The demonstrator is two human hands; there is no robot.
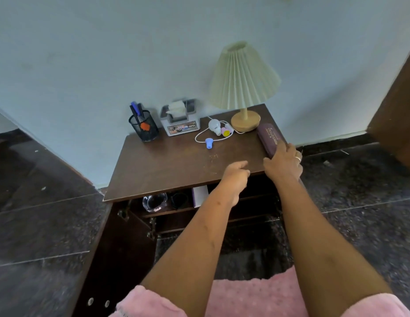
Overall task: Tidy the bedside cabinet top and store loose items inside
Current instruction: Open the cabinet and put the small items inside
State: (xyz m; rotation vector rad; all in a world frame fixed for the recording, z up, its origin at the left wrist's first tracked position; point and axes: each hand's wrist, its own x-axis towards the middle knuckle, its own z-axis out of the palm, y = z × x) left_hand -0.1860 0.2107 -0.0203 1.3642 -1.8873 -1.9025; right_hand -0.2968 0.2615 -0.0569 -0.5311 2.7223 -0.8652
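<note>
A dark wooden bedside cabinet (pixel 172 165) stands against the wall with its left door (pixel 117 252) swung open. On the top's right edge lies a long purple case (pixel 269 138); my right hand (pixel 283 164) grips its near end. My left hand (pixel 236 177) hovers at the top's front edge, fingers loosely curled, holding nothing. Further back lie a white bulb with a cord (pixel 214 127), a blue cap (pixel 209 143) and small pink and yellow pieces (pixel 226 132).
A black mesh pen holder (pixel 144 128), a grey tissue box (pixel 180 121) and a pleated lamp (pixel 244 88) stand along the wall. On the inner shelf sit a glass ashtray (pixel 153 202), dark glasses (pixel 179 200) and a white box (pixel 200 195). Dark stone floor surrounds the cabinet.
</note>
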